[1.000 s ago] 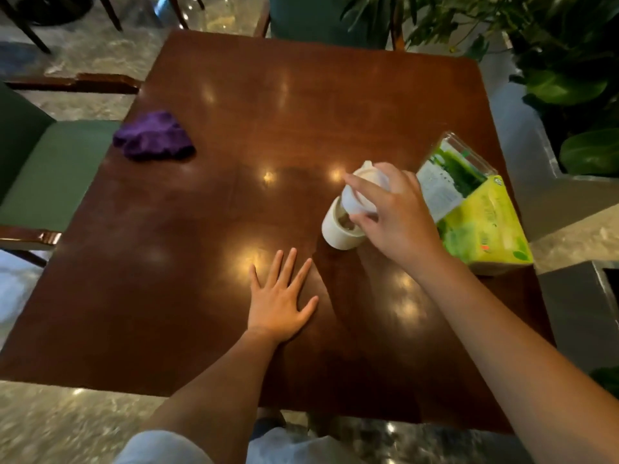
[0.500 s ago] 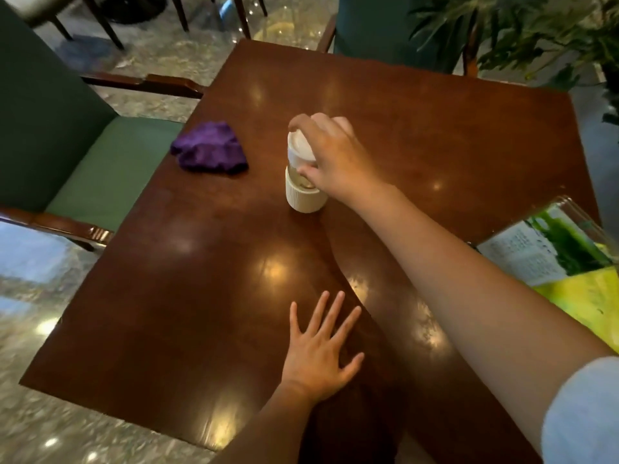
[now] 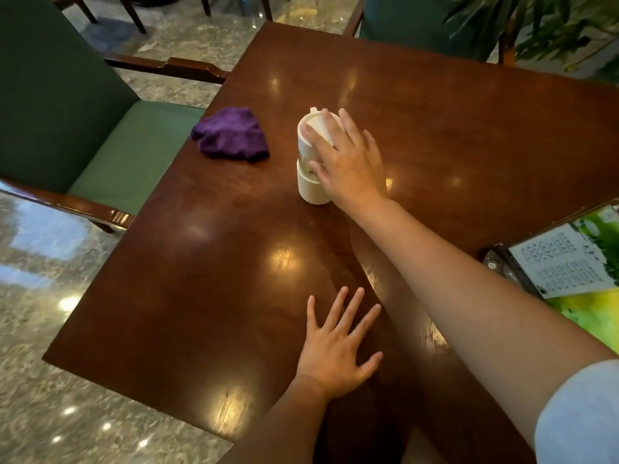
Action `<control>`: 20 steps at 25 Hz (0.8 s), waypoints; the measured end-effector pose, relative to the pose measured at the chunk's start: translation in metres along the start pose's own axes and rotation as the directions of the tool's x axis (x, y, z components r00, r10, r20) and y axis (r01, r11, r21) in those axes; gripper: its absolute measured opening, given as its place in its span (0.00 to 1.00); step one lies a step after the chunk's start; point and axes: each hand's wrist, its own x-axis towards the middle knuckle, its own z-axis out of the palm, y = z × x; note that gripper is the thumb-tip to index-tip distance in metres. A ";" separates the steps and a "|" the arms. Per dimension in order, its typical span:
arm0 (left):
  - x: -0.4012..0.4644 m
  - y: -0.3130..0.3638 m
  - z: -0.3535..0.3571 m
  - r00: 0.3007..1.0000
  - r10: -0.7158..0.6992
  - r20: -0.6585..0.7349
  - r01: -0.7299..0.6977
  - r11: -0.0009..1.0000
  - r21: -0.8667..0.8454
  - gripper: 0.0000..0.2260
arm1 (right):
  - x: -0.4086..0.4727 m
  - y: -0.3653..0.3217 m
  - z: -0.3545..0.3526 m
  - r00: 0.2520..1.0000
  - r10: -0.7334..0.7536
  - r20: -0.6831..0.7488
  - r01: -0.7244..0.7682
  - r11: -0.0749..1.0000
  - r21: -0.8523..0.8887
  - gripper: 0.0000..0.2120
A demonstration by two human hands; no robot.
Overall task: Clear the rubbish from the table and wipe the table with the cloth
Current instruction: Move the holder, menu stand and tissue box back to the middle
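Observation:
A white lidded cup (image 3: 310, 187) stands upright on the dark wooden table (image 3: 201, 296), a little left of the middle. My right hand (image 3: 348, 162) is wrapped on its right side, fingers lying over the lid and thumb against the body. A crumpled purple cloth (image 3: 231, 135) lies by the table's left edge, just left of the cup and apart from it. My left hand (image 3: 335, 353) rests flat on the table near the front edge, fingers spread, holding nothing.
A green and yellow printed box (image 3: 569, 269) lies at the table's right edge, with a small dark object (image 3: 495, 262) beside it. A green armchair (image 3: 127, 142) stands against the left side, another chair at the far end. Plants (image 3: 552, 25) fill the top right.
My right hand carried the cup from beside the green box across to the left and set it down near the purple cloth. The left hand stayed flat on the table.

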 end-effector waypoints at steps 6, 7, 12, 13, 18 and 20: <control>0.000 0.001 0.000 1.000 -0.007 -0.009 0.007 1.000 0.009 0.30 | 0.001 0.000 -0.003 0.994 -0.009 0.109 0.011 1.000 -0.015 0.28; 0.000 0.001 0.000 1.000 -0.009 -0.010 0.009 1.000 0.014 0.30 | -0.001 -0.001 -0.007 0.993 -0.011 0.116 0.014 1.000 -0.021 0.28; -0.001 0.000 0.002 1.000 -0.014 -0.021 0.015 0.999 0.045 0.31 | -0.072 0.005 -0.049 0.994 0.108 0.010 -0.108 0.990 0.086 0.21; -0.001 0.000 0.003 0.999 -0.022 -0.025 0.023 0.999 0.049 0.31 | -0.094 0.011 -0.057 0.990 0.144 0.012 -0.144 0.986 0.085 0.18; -0.002 -0.001 0.005 0.999 -0.019 -0.046 0.021 0.999 0.045 0.32 | -0.178 0.065 -0.119 0.890 0.431 -0.146 -0.440 0.897 -0.033 0.18; -0.001 0.001 0.004 0.999 -0.018 -0.042 0.020 0.999 0.049 0.32 | -0.197 0.092 -0.145 0.824 0.534 -0.189 -0.559 0.820 -0.120 0.24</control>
